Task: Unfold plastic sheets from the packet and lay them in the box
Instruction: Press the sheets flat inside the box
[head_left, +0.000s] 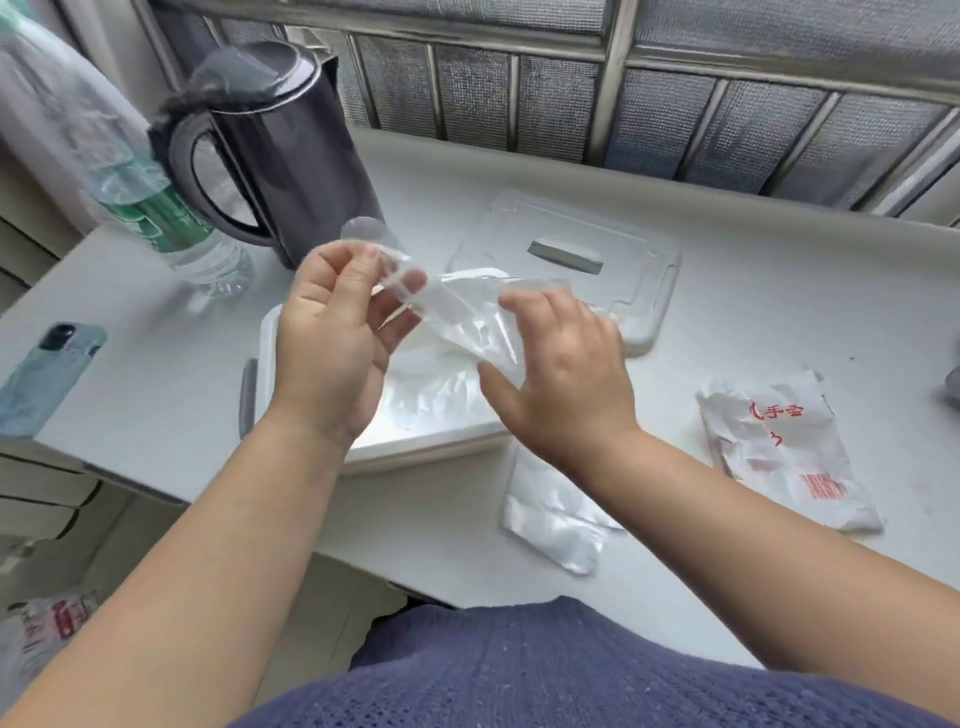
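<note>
A clear plastic sheet (462, 317) is stretched in the air between my hands, above the open white box (415, 441). My left hand (337, 338) pinches the sheet's left end between thumb and fingertips. My right hand (561, 374) holds its right part, fingers curled over it. Crumpled clear plastic (441, 395) lies inside the box. The white packet (784, 457) with red print lies on the table to the right. A folded stack of clear sheets (556, 519) lies near the table's front edge, below my right wrist.
The box's white lid (597, 228) lies behind the box. A dark kettle (280, 150) and a plastic water bottle (140, 171) stand at the back left. A phone (47, 379) lies at the left edge. A window grille runs along the back.
</note>
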